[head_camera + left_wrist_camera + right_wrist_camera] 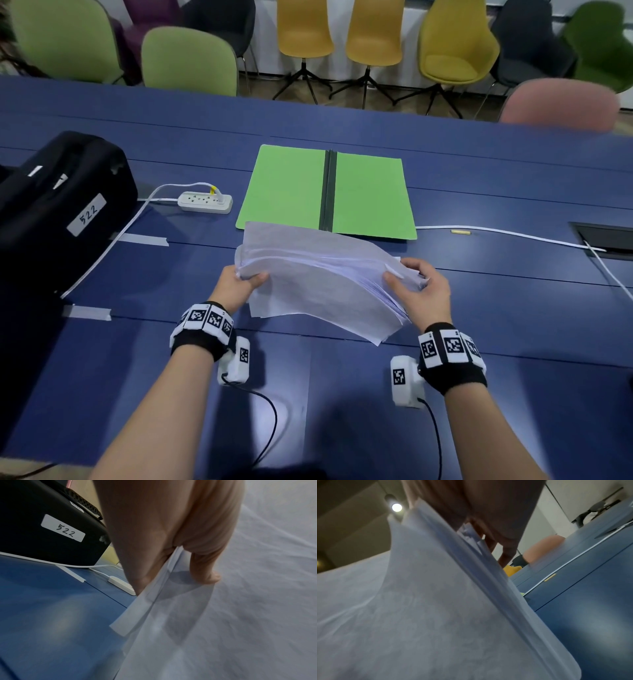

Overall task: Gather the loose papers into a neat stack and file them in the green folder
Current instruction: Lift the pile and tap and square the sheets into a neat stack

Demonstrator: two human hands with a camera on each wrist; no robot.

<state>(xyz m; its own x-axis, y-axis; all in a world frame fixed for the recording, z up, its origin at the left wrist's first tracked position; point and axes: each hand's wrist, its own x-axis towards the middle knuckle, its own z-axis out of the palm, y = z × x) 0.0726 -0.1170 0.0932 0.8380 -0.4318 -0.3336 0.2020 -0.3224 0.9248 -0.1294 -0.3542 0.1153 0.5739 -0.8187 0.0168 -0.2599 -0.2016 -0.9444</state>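
Observation:
A thick stack of white papers (318, 277) is held above the blue table (513, 308), bowed upward in the middle, its edges uneven. My left hand (239, 284) grips the stack's left edge, thumb on top. My right hand (421, 291) grips the right edge, fingers curled round it. The green folder (370, 195) lies open flat on the table just beyond the papers. In the left wrist view my left hand (171, 547) pinches the papers (240, 615). In the right wrist view the papers (419, 615) fill most of the frame under my right hand (488, 520).
A black case (61, 205) labelled 522 stands at the left. A white power strip (205, 202) and its cable lie left of the folder. Another white cable (513, 234) runs right toward a table hatch (606, 240). Chairs line the far edge.

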